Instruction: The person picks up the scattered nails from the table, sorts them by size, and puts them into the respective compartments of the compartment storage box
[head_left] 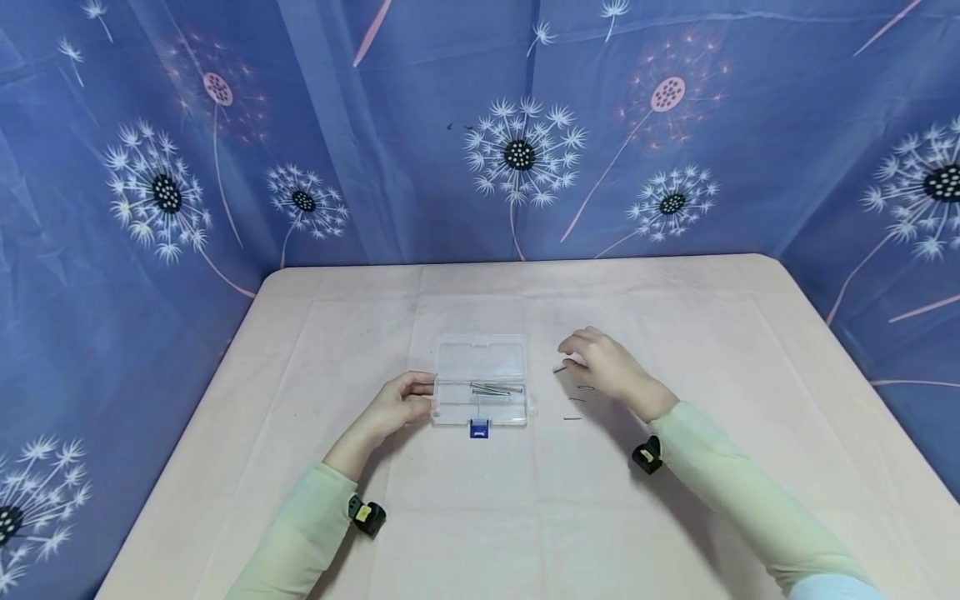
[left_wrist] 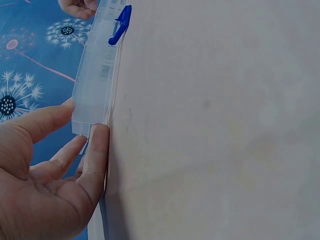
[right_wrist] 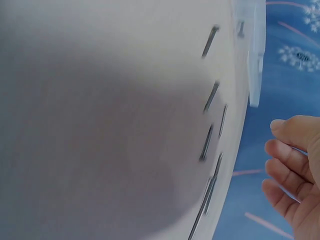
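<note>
A clear plastic storage box (head_left: 450, 413) lies with its lid (head_left: 480, 360) folded back and its blue latch (head_left: 479, 429) facing the near side. Several long nails (head_left: 491, 389) rest inside it. My left hand (head_left: 388, 410) holds the box by its left end; in the left wrist view, thumb and fingers meet the end of the box (left_wrist: 92, 95). To the right of the box, my right hand (head_left: 609, 369) hovers above several loose nails (head_left: 572, 418), its fingers loosely bent with nothing between them. The right wrist view shows the nails (right_wrist: 206, 142) spread below the hand.
A pale pink cloth covers the table (head_left: 480, 517). Blue curtains (head_left: 420, 167) with a dandelion print hang behind the table and along both sides. Each wrist carries a small black camera (head_left: 367, 517).
</note>
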